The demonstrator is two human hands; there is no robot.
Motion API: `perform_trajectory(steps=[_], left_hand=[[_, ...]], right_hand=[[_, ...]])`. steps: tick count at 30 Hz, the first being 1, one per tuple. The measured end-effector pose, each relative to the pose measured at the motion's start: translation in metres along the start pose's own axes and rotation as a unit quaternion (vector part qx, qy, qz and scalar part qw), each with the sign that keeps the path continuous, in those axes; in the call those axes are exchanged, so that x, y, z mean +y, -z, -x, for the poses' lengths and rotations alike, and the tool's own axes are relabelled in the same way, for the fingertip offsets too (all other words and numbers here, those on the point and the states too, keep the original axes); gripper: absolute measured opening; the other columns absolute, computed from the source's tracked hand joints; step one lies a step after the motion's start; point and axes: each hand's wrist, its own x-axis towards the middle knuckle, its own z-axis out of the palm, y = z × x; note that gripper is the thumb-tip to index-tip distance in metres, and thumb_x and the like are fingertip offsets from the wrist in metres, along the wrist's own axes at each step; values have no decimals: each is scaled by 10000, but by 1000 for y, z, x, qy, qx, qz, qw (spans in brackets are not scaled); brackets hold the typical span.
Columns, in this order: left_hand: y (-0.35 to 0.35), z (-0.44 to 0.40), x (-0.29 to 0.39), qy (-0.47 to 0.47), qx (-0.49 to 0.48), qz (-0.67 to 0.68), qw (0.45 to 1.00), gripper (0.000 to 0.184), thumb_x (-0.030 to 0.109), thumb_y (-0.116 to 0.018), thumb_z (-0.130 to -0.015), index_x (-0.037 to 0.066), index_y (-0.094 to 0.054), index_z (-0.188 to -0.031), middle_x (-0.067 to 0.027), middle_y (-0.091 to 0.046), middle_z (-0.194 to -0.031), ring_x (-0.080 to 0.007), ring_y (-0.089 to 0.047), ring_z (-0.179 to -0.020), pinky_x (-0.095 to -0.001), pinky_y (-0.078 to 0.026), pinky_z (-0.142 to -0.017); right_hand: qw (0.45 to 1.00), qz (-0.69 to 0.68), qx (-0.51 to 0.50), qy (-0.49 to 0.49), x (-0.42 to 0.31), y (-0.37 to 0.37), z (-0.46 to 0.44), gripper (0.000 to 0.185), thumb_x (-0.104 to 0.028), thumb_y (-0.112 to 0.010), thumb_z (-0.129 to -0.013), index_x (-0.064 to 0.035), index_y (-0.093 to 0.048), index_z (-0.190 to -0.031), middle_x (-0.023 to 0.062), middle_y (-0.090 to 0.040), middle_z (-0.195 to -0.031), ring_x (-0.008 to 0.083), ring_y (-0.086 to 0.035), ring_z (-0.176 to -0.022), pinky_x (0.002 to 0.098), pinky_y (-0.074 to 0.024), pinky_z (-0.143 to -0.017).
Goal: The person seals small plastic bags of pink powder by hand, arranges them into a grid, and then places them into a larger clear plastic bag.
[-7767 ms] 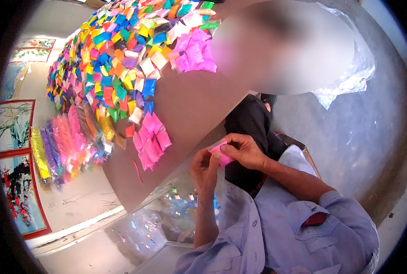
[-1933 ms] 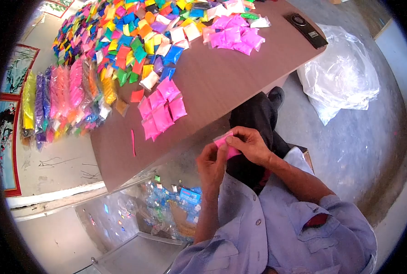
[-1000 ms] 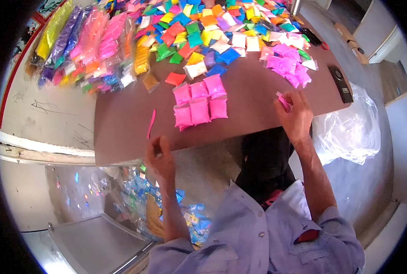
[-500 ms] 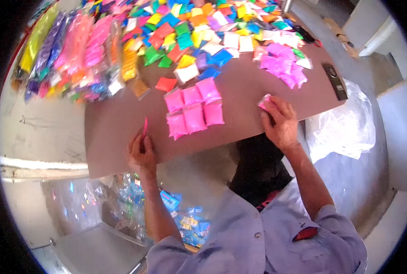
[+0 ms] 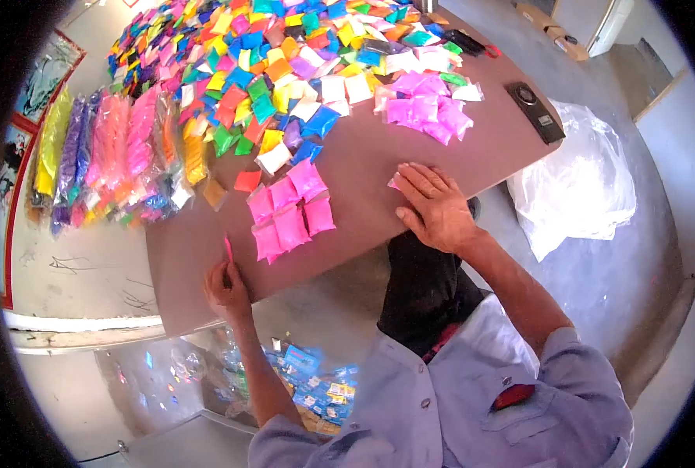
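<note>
My left hand (image 5: 228, 291) is closed at the table's near left edge, pinching a small pink packet (image 5: 228, 249) seen edge-on. Flat on the tabletop to the right, my right hand (image 5: 433, 207) has its fingers stretched out. A bit of pink (image 5: 394, 184) shows at its fingertips, the rest covered by the hand. Between the hands lie several pink packets (image 5: 291, 227) in two tilted rows, touching one another. Beyond my right hand is a loose pile of pinkish-purple packets (image 5: 425, 111).
A heap of coloured packets (image 5: 285, 66) covers the far side of the brown table (image 5: 363, 183). Long filled plastic sleeves (image 5: 109, 148) lie at left. A black device (image 5: 535, 111) sits near the right edge. Clear plastic (image 5: 577, 187) and blue wrappers (image 5: 308, 382) are below.
The view has shifted, so the table contents appear lower and further left. My right hand has gone from curled around a pink packet to flattened on the table. My left hand keeps its pink packet.
</note>
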Motion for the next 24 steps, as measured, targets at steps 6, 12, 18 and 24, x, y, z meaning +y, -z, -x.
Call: perform_trajectory(steps=[6, 12, 18, 24], left_hand=[[-6, 2, -3, 15, -1, 21, 1000, 120, 140, -769, -935, 26, -734, -945, -128, -720, -957, -314, -683, -860, -431, -542, -764], [9, -15, -9, 19, -93, -52, 994, 229, 235, -761, -961, 7, -743, -944, -160, -718, -883, -301, -709, -805, -432, -554, -739], [10, -31, -24, 21, -149, -47, 987, 234, 267, -740, -940, 33, -737, -924, -180, -708, -917, -385, -690, -904, -511, -526, -814], [16, -36, -24, 37, -219, -119, 968, 274, 297, -727, -933, 25, -699, -907, -188, -697, -902, -402, -670, -906, -518, -521, -818]], right_hand=[[1000, -13, 11, -5, 5, -6, 2, 472, -289, -659, -981, -59, -616, -1392, 152, -568, -1490, 337, -537, -1392, 500, -392, -1178], [987, -134, 74, -54, 12, -2, 8, 540, -196, -763, -897, -75, -614, -1402, 180, -593, -1459, 381, -562, -1357, 505, -445, -1141], [981, -153, 119, -31, 29, 4, 23, 492, -194, -815, -839, -90, -679, -1300, 172, -622, -1395, 388, -620, -1267, 492, -519, -1069], [981, -144, 128, -25, 26, 3, 23, 470, -196, -835, -805, -91, -712, -1247, 148, -648, -1348, 356, -647, -1218, 483, -534, -1033]])
